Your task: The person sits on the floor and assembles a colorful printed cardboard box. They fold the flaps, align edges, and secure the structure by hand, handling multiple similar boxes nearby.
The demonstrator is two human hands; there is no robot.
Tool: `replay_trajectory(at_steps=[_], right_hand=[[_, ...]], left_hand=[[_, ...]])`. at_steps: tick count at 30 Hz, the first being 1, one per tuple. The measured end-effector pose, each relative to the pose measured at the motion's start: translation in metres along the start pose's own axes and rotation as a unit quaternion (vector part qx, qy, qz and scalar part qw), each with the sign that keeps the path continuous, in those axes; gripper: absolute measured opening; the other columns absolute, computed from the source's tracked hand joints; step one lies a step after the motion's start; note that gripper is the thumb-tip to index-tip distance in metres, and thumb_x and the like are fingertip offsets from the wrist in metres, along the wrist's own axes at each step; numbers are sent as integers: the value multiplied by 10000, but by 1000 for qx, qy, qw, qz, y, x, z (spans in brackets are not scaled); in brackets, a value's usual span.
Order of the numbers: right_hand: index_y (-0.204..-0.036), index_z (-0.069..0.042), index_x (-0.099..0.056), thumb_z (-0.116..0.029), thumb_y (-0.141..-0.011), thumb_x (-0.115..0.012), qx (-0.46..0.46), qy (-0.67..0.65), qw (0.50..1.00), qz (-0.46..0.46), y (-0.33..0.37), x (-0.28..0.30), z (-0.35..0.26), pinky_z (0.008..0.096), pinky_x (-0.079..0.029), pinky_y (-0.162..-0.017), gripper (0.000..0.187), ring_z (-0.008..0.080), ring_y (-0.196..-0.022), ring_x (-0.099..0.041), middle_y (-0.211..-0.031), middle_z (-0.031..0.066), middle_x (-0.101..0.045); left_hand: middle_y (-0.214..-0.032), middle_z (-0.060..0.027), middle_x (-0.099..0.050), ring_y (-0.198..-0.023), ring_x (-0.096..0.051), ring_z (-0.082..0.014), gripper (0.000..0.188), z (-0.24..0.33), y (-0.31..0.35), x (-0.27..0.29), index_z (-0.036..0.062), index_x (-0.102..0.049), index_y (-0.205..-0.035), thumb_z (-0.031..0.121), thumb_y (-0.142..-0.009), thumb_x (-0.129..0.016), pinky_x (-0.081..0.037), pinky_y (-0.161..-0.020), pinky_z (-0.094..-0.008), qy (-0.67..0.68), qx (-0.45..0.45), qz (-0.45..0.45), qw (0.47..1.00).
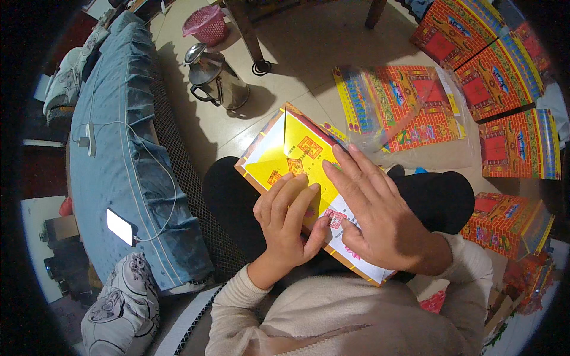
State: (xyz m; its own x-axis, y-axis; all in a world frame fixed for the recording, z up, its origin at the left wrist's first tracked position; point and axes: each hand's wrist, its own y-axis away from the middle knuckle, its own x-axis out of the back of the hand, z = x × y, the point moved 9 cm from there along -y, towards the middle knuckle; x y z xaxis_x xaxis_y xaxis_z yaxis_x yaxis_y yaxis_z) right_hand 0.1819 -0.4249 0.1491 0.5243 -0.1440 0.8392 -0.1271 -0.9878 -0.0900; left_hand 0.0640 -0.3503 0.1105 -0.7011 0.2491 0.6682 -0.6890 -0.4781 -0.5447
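Note:
A rectangular board-like stack (244,167) with a brown edge lies tilted across my lap. On top is a yellow sheet (307,133) with red square stamps, folded to a point at its upper side, over white printed paper (374,271). My left hand (288,213) rests its bent fingertips on the yellow sheet's left part, thumb apart near a red stamp on the white paper. Stretched over the right side, my right hand (377,213) lies nearly flat with fingers extended toward the far edge. Neither hand wraps round anything; the paper under the palms is hidden.
Several brick-patterned red and yellow paper boxes (519,145) stand along the right. A flat printed piece in clear plastic (404,107) lies on the floor ahead. A metal jug (217,77), pink basket (205,25) and table leg stand beyond. Left, a blue-covered seat (113,172) holds a phone (121,227) on a cable.

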Motion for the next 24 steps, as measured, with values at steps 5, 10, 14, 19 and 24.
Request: replay_trajectory(at_steps=[5,10,14,19,24], right_hand=[[-1540,46,-385,-47,-812,-658,-1,8,1000,1,1,-2,0,545,-306,-1200,783,472,-1519,-292,-1617,295,-323],[-1518,45,-427,-85,-844,-686,1,8,1000,-3,1,0,-2,542,-312,-1197,734,475,-1516,-298,-1613,302,-328],[-1497,2,-484,-140,-889,-723,-1,-18,1000,-10,-1,2,-1,536,-334,-1186,669,481,-1504,-319,-1612,304,-328],[-1473,-41,-537,-116,-890,-739,-8,-35,999,-10,2,6,6,520,-355,-1180,622,486,-1488,-345,-1609,306,-331],[-1450,-38,-550,-99,-873,-750,-11,-68,998,-6,-3,10,9,491,-355,-1187,614,482,-1478,-364,-1606,303,-335]], left_hand=[[-1347,-134,-631,-1322,-545,-320,451,-1,1,-1,89,-686,-1255,315,-867,-716,-326,-1079,-432,0,1,-2,1000],[-1330,-128,-639,-1309,-555,-319,400,-1,3,0,95,-705,-1199,315,-864,-719,-331,-1075,-432,10,-9,6,1000],[-1301,-169,-608,-1280,-517,-359,335,-1,3,3,66,-655,-1171,282,-915,-651,-350,-1102,-477,22,-16,2,1000],[-1350,-179,-587,-1338,-486,-370,391,-12,9,5,68,-633,-1237,268,-903,-660,-310,-1136,-500,32,5,48,998],[-1508,-232,-426,-1503,-291,-426,444,-28,0,6,31,-557,-1351,255,-968,-567,-209,-1235,-551,20,67,48,996]])
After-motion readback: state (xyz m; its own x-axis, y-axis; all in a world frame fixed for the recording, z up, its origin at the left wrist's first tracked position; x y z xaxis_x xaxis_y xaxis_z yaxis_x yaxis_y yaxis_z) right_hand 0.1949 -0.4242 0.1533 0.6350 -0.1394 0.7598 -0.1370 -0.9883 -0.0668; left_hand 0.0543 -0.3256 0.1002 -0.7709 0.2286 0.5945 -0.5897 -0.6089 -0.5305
